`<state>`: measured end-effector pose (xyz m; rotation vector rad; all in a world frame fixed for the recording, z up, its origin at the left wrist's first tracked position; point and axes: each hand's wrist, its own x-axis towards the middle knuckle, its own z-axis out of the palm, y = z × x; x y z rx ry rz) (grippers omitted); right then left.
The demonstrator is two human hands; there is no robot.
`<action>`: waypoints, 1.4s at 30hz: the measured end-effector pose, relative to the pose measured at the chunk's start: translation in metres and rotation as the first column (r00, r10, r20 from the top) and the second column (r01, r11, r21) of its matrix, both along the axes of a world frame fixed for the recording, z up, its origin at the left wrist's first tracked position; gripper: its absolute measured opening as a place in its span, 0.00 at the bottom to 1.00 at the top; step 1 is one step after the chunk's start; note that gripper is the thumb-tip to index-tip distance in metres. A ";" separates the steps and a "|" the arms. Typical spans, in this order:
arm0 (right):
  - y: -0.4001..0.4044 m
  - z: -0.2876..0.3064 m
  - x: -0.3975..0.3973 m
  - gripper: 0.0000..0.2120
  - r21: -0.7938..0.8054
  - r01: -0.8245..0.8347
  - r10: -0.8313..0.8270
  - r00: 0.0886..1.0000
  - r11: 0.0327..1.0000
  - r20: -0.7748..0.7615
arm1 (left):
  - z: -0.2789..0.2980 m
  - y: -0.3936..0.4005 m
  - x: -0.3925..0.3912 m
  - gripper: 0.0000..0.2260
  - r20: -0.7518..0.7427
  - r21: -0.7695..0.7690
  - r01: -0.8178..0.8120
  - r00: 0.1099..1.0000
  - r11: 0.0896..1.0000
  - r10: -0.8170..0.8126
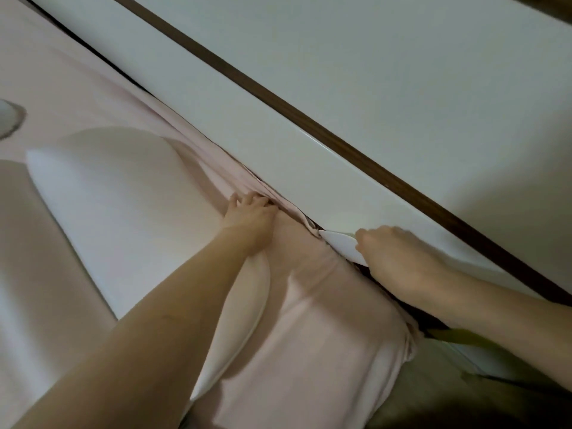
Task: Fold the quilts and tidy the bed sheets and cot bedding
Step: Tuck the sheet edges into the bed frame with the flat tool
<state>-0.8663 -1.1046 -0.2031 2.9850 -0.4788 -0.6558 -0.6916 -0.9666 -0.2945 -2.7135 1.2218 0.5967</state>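
Observation:
A pale pink bed sheet (309, 320) covers the mattress and is bunched along the edge by the white headboard (309, 168). My left hand (250, 215) rests at that edge with its fingers curled into the gathered sheet. My right hand (399, 261) grips a flat white paddle-shaped tool (339, 244), whose tip points into the dark gap between mattress and headboard. A white pillow (123, 205) lies to the left of my left forearm.
A dark brown wooden strip (309, 122) runs diagonally along the white panel. A second pale pillow (7, 122) shows at the left edge. Floor (433, 397) shows at the lower right past the mattress corner.

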 end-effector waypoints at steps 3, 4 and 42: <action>0.017 0.006 0.009 0.08 0.063 -0.018 0.007 0.986 0.998 0.165 | -0.008 -0.004 0.006 0.21 -0.042 -0.069 0.018 0.999 0.997 -0.021; 0.021 0.005 0.017 0.07 0.074 -0.030 0.016 0.983 0.997 0.181 | -0.012 -0.006 0.010 0.19 -0.062 -0.129 -0.041 0.998 0.991 0.033; 0.058 0.016 0.026 0.12 -0.083 -0.115 0.133 0.956 0.990 0.261 | 0.011 -0.046 0.041 0.05 -0.849 0.010 -0.998 0.020 0.055 0.528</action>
